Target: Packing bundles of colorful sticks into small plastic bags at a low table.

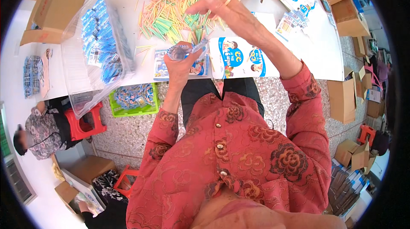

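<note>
Clear plastic pouch [199,47], sticks [197,35] poking out, sits gripped in the left hand [178,64], mouth probably kept near the pastel stick pile [164,23] for easy filling; the right hand [232,14] arches above, any pinch unclear.

The wide white desk [316,64] has a smooth, faintly glossy top. Thin pink, yellow and green sticks [156,22] look smooth and matt, perhaps plastic, though they are too fine to be sure. The small see-through pouch [199,48] is shiny, creased plastic film. The large clear rectangular tub [70,73] is stiff, glossy plastic, and the blue-and-white printed packets [98,36] inside have a slick finish. The bright green crate [128,113] is smooth plastic, the brown box [341,101] matt cardboard, the red floral shirt [247,160] textured cloth.
</note>
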{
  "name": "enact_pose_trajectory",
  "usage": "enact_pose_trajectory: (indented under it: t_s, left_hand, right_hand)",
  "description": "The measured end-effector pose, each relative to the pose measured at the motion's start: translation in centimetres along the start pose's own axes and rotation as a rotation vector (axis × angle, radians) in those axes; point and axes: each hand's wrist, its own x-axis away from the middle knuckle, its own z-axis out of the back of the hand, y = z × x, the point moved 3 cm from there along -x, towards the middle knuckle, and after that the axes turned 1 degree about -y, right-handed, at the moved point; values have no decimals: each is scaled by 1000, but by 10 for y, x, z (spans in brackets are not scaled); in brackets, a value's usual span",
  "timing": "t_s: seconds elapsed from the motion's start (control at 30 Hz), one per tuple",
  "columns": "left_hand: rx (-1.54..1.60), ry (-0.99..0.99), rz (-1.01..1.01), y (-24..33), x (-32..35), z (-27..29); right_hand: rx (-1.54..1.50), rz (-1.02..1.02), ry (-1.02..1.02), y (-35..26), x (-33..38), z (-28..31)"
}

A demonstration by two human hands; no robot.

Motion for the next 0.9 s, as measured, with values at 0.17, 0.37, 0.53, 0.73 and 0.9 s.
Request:
enact_pose_trajectory:
  t_s: [0.17,0.37,0.53,0.73,0.9]
  left_hand:
    - [42,21,38,-4,2,8]
    - [81,-77,62,8,5,-5]
    - [43,-126,95,13,7,-15]
    - [99,-164,129,-1,9,-16]
    - [70,-172,139,3,10,-24]
  right_hand:
    - [-153,-119,-28,9,21,-1]
    - [-143,-164,-37,11,42,-10]
    - [-205,-168,-2,17,54,-5]
    - [-199,-167,248,24,82,27]
    - [197,-207,486,65,112,63]
